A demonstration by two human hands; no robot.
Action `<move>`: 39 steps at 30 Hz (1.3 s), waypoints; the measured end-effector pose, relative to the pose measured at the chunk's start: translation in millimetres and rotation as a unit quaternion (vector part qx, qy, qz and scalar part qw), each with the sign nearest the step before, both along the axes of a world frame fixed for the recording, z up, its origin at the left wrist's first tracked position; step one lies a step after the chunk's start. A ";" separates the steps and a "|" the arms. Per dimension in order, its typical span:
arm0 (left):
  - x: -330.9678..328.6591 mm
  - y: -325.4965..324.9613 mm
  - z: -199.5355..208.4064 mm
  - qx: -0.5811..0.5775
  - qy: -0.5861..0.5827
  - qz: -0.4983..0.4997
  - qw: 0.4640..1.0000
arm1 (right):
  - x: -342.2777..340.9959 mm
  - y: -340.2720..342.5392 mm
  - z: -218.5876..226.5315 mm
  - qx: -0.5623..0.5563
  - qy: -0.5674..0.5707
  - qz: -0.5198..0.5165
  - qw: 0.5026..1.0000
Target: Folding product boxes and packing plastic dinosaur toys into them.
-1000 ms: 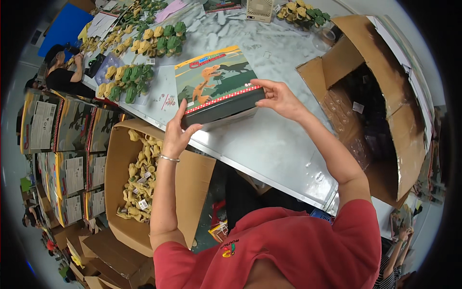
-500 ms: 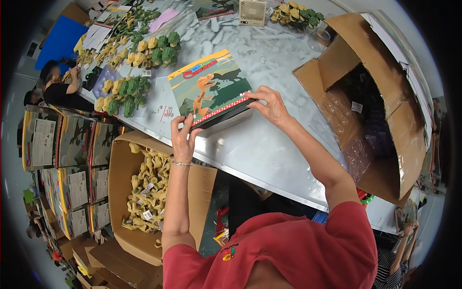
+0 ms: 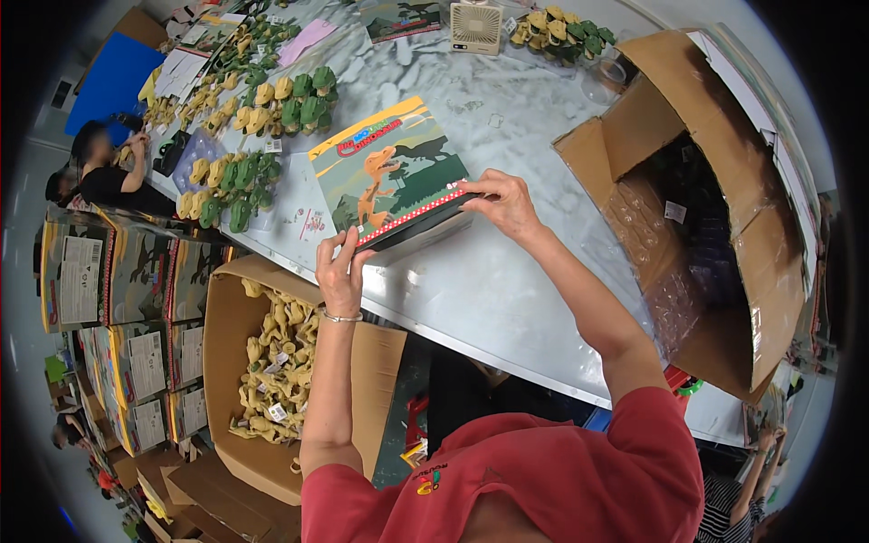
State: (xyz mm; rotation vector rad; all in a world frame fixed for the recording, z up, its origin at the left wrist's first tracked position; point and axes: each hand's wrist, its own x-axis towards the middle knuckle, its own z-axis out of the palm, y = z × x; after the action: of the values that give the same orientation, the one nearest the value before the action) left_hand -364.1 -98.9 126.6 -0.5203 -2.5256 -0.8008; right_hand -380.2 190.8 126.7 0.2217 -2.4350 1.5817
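A printed dinosaur display box [image 3: 391, 172] with a yellow top edge and a red dotted border lies tilted on the marble-patterned table [image 3: 507, 271]. At its near left corner, my left hand [image 3: 340, 276] grips the edge between thumb and fingers. My right hand [image 3: 504, 205] pinches the near right corner, thumb below and fingers on top. The near side of the box is dark along its upper edge and pale beneath. Beyond the box to the left stand clusters of green and yellow dinosaur toys [image 3: 308, 100], with another cluster [image 3: 231, 185] nearer the table edge.
An open cardboard carton [image 3: 625, 208] with clear plastic packs stands right. Below the table's left edge, another carton [image 3: 258, 462] holds yellow toys [image 3: 276, 371]. Printed boxes [image 3: 136, 271] are stacked left. A small fan [image 3: 475, 27] stands at the back. A co-worker [image 3: 113, 172] sits far left.
Both hands keep their grip on the box. The view has shifted slightly, and the box and hands sit a little further left in it.
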 end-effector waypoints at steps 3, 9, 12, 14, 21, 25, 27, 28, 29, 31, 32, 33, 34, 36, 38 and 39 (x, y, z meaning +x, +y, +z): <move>0.3 0.4 -4.4 0.035 -0.002 0.010 0.999 | 0.3 -4.4 1.2 0.005 -0.020 -0.019 1.000; -0.2 5.2 -8.5 0.054 -0.003 0.025 0.998 | -0.8 -0.9 -7.5 0.053 0.020 -0.021 0.998; 3.1 7.2 -4.9 0.059 -0.026 0.032 0.997 | -0.7 8.1 -7.1 0.056 0.016 0.022 0.998; 3.2 7.6 -0.7 -0.036 -0.014 0.044 0.998 | -4.0 12.7 -3.0 0.066 0.007 0.037 0.997; 4.3 -8.1 -20.3 -0.073 -0.011 -0.009 0.997 | 0.9 -0.5 22.0 0.247 0.072 0.067 0.964; 12.0 -2.9 -28.8 -0.087 -0.027 0.006 0.996 | 16.4 -14.7 8.2 0.408 0.101 0.067 0.905; 9.6 2.0 -21.7 -0.190 -0.032 0.042 0.980 | 9.7 -9.7 8.6 0.445 0.109 0.100 0.883; 5.9 13.3 -7.5 -0.189 -0.028 0.029 0.981 | 5.2 -5.4 11.6 0.477 0.120 0.137 0.860; 5.7 27.4 8.6 -0.210 -0.026 0.014 0.977 | 5.0 -1.9 12.0 0.481 0.115 0.124 0.860; 4.3 57.2 26.3 -0.241 -0.011 -0.019 0.970 | 4.9 1.1 4.3 0.452 0.182 0.116 0.865; 4.2 56.7 17.9 -0.242 -0.007 -0.022 0.970 | 5.2 -3.4 5.0 0.452 0.183 0.111 0.866; 3.9 53.8 -1.1 -0.258 0.011 -0.010 0.966 | 6.3 -7.9 5.4 0.437 0.150 0.110 0.880; 0.1 58.5 -12.6 -0.270 0.030 -0.005 0.962 | 5.7 -6.9 3.5 0.423 0.113 0.102 0.893; 3.7 71.3 -15.6 -0.274 0.034 -0.007 0.961 | 17.0 -3.7 -8.2 0.353 0.114 0.038 0.928; -1.7 75.8 -24.2 -0.239 0.049 0.013 0.970 | 31.8 4.4 -14.8 0.284 0.123 -0.031 0.950; -3.2 81.0 -25.1 -0.218 0.060 0.008 0.974 | 47.5 8.6 -19.1 0.228 0.109 -0.083 0.964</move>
State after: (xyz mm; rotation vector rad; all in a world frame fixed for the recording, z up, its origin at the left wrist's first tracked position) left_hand -367.2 -17.9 101.5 -0.6640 -2.5875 -0.1919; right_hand -332.7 199.4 107.7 0.2456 -2.5263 0.8614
